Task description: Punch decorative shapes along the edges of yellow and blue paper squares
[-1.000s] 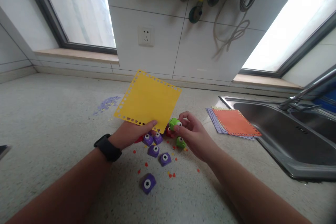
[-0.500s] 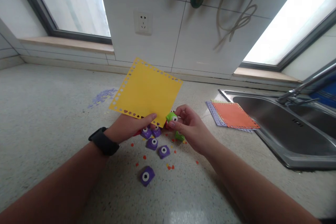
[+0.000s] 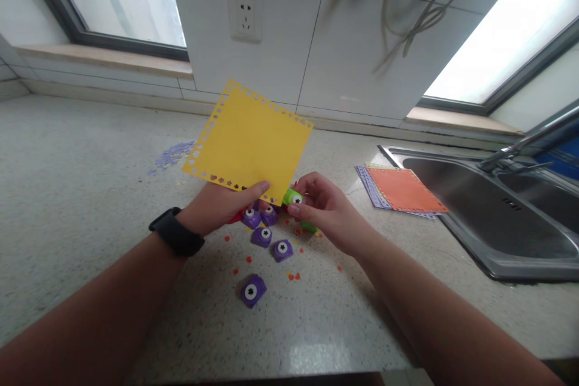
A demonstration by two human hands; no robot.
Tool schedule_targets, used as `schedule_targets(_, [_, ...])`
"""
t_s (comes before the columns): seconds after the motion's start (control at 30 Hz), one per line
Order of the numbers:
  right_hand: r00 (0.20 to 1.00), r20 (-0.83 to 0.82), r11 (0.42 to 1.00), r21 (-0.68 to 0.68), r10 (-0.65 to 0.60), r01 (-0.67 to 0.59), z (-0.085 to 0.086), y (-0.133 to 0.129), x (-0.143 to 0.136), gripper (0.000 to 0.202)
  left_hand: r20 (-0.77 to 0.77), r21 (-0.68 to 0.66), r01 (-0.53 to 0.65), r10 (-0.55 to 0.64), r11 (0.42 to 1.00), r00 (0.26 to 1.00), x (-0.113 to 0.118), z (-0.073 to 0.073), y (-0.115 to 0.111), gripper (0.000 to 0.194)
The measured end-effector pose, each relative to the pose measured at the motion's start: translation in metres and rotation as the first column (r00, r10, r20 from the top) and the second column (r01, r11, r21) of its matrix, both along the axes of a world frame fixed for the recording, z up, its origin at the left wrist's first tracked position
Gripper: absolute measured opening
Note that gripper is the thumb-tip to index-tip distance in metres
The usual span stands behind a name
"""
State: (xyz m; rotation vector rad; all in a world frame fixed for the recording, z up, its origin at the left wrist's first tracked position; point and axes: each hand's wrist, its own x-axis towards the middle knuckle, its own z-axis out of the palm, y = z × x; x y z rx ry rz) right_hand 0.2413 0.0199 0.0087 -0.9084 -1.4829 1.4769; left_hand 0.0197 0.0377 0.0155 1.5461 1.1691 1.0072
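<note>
A yellow sheet of paper with small shapes punched along three of its edges is pinched in my left hand, thumb on top near the lower edge. My right hand grips a green craft punch between thumb and fingers, at the paper's lower right corner. Whether the paper's edge sits inside the punch I cannot tell. Below the hands lie several purple craft punches with white buttons. Another green punch is partly hidden by my right hand, and a red one by my left.
Red and yellow paper cut-outs are scattered on the counter. Purple bits form a pile at left. Punched orange paper tops a stack of sheets overlapping the rim of the steel sink. A wall socket is behind.
The camera view has tipped slightly downward, bringing the counter's front edge into sight. The green punch has tilted a little in my right hand, near the paper's corner. Both grips stay the same.
</note>
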Motion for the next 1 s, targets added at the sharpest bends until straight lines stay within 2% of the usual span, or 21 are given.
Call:
schedule_targets(0.2, [0.994, -0.080, 0.997, 0.007, -0.077, 0.078, 0.0009, 0.0004, -0.0039, 0.037, 0.005, 0.002, 0.021, -0.021, 1.000, 1.000, 0.0012, 0.0006, -0.0013, 0.025])
schedule_targets(0.37, [0.992, -0.104, 0.998, -0.012, -0.069, 0.068, 0.0028, 0.0002, -0.0061, 0.037, -0.072, 0.053, 0.015, -0.012, 0.998, 0.997, 0.0024, 0.0017, -0.0020, 0.026])
schedule_targets(0.5, [0.998, -0.063, 0.999, -0.011, -0.032, 0.031, 0.0047, -0.0010, -0.0065, 0.035, -0.056, 0.112, 0.010, -0.004, 0.994, 0.998, 0.0036, 0.0027, -0.0016, 0.024])
schedule_targets(0.63, [0.999, -0.047, 1.000, 0.006, -0.011, 0.012, 0.0041, -0.0014, -0.0070, 0.027, -0.061, 0.115, 0.031, -0.025, 0.993, 0.998, 0.0044, 0.0027, -0.0020, 0.023])
schedule_targets(0.9, [0.990, -0.140, 0.991, -0.132, -0.036, 0.017, 0.0014, 0.0013, -0.0080, 0.032, -0.067, 0.080, 0.016, -0.010, 0.997, 0.998, 0.0073, 0.0029, -0.0041, 0.018])
schedule_targets(1.0, [0.988, -0.152, 0.986, -0.160, 0.026, -0.050, 0.0042, 0.0015, -0.0069, 0.034, -0.051, 0.057, 0.017, -0.014, 0.998, 0.999, 0.0071, 0.0026, -0.0047, 0.022])
